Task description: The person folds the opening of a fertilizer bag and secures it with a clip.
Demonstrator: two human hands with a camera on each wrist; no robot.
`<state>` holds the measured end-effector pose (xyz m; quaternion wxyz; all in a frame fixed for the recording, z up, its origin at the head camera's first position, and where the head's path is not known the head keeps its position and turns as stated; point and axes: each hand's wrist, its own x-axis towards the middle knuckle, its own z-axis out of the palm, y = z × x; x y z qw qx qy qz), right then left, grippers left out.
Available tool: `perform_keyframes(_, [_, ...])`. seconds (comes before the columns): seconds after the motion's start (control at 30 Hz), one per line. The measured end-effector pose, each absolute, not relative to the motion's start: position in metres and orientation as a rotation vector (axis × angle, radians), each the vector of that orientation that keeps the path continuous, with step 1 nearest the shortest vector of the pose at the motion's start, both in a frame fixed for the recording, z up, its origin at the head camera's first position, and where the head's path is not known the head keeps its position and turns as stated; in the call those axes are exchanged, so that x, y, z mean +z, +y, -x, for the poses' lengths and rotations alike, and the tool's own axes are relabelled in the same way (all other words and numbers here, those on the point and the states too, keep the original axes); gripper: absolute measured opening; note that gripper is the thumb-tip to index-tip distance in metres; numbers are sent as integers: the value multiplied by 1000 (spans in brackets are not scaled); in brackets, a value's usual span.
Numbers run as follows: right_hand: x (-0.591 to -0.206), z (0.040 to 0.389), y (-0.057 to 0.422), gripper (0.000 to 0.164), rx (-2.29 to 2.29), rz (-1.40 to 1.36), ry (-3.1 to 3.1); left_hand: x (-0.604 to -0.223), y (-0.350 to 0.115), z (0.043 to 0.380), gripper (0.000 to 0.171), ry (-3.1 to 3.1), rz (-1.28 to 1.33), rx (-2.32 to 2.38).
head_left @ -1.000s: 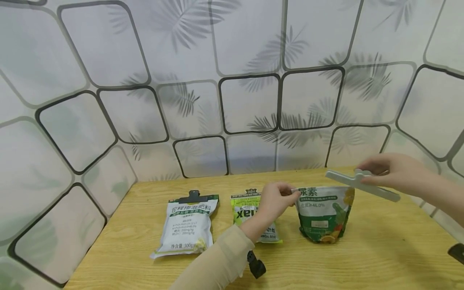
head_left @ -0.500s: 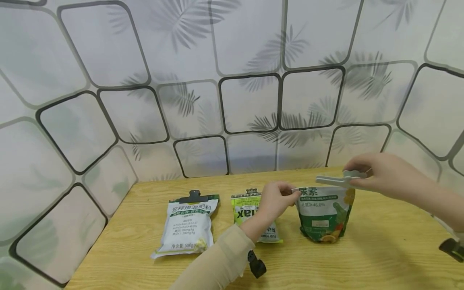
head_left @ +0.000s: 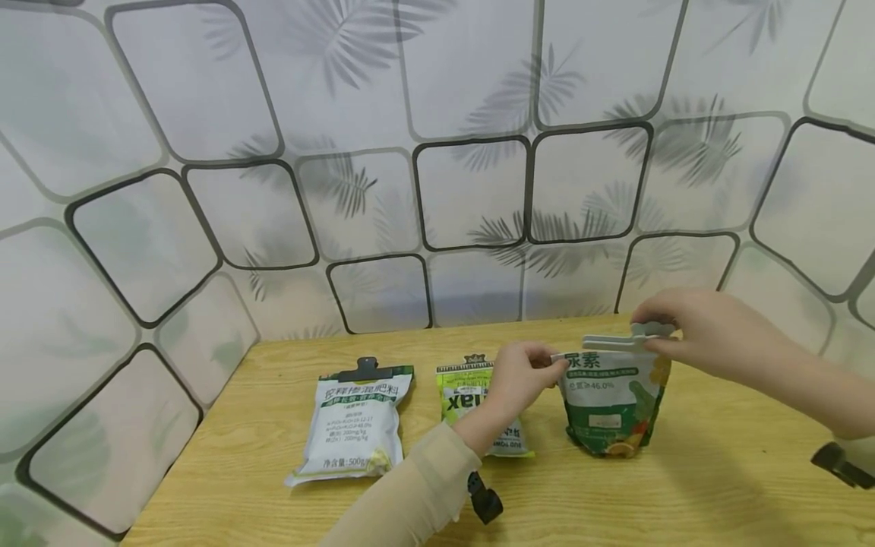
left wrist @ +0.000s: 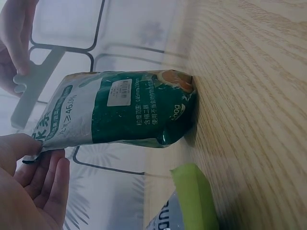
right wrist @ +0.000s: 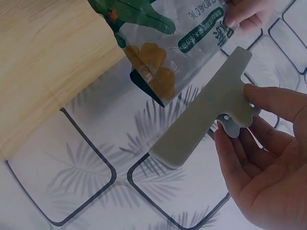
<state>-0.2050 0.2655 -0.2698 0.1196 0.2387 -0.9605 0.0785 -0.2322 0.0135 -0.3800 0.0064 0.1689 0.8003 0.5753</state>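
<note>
A green and white fertilizer bag (head_left: 608,406) stands upright on the wooden table at the right. My left hand (head_left: 517,384) pinches its upper left corner between thumb and fingers, also seen in the left wrist view. In my right hand (head_left: 711,330) is a grey-green bag clip (right wrist: 206,112), pinched by its scalloped handle. The clip's long bar lies just above the bag's top edge, roughly along it in the head view. In the right wrist view a gap shows between the bar and the bag's corner.
A white fertilizer bag (head_left: 355,425) with a black clip (head_left: 367,370) lies on the left. Partly behind my left arm lies a lime-green bag (head_left: 465,395), with a dark clip (head_left: 474,360) at its top. Patterned sheeting (head_left: 472,194) encloses the table (head_left: 246,425) at back and sides.
My right hand has brought the bag clip leftward over the top of the green and white bag, turning it from slanted to nearly level. The left hand has kept its pinch in place.
</note>
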Motion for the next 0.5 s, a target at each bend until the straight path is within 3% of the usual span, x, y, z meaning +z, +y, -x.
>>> perform_keyframes(0.5, [-272, 206, 256, 25, 157, -735, -2803, -379, 13, 233, 13, 2508, -556, 1795])
